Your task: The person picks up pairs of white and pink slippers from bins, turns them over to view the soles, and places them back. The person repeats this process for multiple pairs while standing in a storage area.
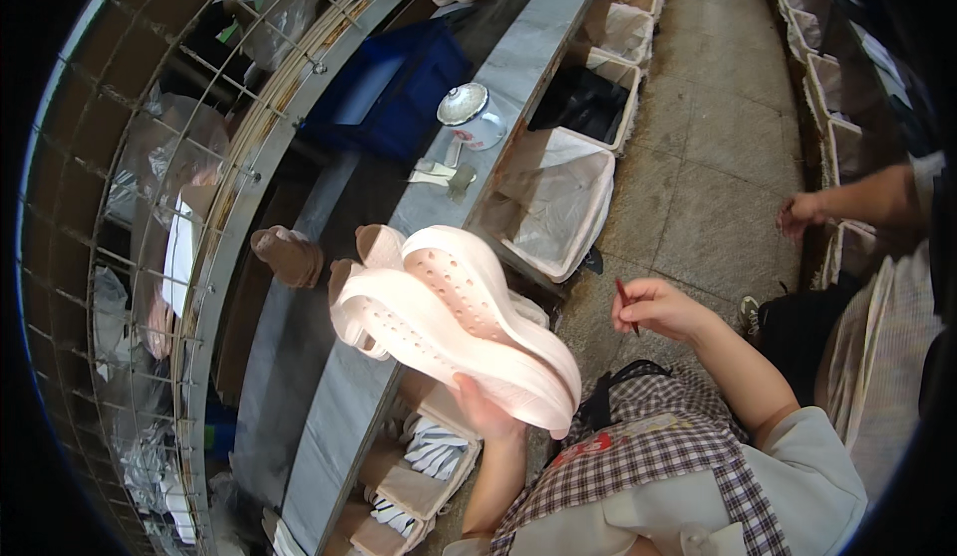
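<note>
My left hand [486, 412] is closed on the near end of a pair of pale pink shoe soles [469, 327] with rows of small holes. The soles lie one against the other, lifted above the grey bench edge, and tan-brown pieces show at their far end. To the right of them my right hand [656, 309] pinches a thin dark red stick [625, 305], perhaps a pen or small blade; its exact kind is too small to tell. Beyond the soles, a brush [459, 179] lies on the bench beside a white lidded pot [472, 116].
A brown foot-shaped piece [289, 255] stands left of the soles. A blue crate [387, 88] sits behind. Lined bins [558, 197] run along the bench's right side. Wire mesh [150, 207] bounds the left. Another person's hand [797, 214] is at the right, across the aisle.
</note>
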Available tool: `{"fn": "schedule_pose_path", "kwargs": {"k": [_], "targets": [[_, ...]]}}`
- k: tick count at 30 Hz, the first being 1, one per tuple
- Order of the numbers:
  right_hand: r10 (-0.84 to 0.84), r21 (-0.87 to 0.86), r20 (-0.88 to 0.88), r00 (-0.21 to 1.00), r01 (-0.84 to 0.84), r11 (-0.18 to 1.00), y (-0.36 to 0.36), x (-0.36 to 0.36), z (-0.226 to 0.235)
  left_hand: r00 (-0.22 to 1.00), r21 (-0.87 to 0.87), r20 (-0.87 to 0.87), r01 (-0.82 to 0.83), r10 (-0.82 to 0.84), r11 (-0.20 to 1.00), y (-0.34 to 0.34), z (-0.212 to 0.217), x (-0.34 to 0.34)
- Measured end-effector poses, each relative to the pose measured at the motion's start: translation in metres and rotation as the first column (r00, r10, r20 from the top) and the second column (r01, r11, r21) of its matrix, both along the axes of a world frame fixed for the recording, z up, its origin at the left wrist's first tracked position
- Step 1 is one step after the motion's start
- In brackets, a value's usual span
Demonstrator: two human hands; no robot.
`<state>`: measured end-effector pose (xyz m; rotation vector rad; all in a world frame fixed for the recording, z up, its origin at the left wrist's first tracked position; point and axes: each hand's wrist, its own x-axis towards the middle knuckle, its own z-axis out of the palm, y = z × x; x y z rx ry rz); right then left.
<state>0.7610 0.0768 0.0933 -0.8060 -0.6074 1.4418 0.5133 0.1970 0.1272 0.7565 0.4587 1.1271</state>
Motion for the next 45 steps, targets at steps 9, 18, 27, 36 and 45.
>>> {"fn": "schedule_pose_path", "kwargs": {"k": [9,18,27,36,45], "targets": [[0.479,-0.223,0.112,0.87,-0.448,0.866,0.024,-0.057,-0.066,0.986,0.002,-0.155,0.061,-0.06,0.998,0.088,-0.001,-0.012],[0.286,-0.376,0.126,0.95,-0.221,0.9,0.118,-0.128,-0.1,0.92,-0.106,-0.005,0.388,-0.391,0.915,0.222,-0.017,0.01],[0.561,-0.593,0.4,0.725,-0.262,0.762,0.08,-0.175,-0.128,0.924,-0.098,0.022,0.381,-0.381,0.919,0.196,0.01,0.001],[0.639,-0.613,0.554,0.533,-0.258,0.747,0.059,-0.179,-0.102,0.904,-0.121,0.089,0.427,-0.418,0.896,0.154,0.021,-0.01],[0.612,-0.546,0.657,0.44,-0.283,0.789,0.031,-0.162,-0.093,0.878,-0.166,0.138,0.477,-0.459,0.863,0.126,0.023,-0.002]]}}
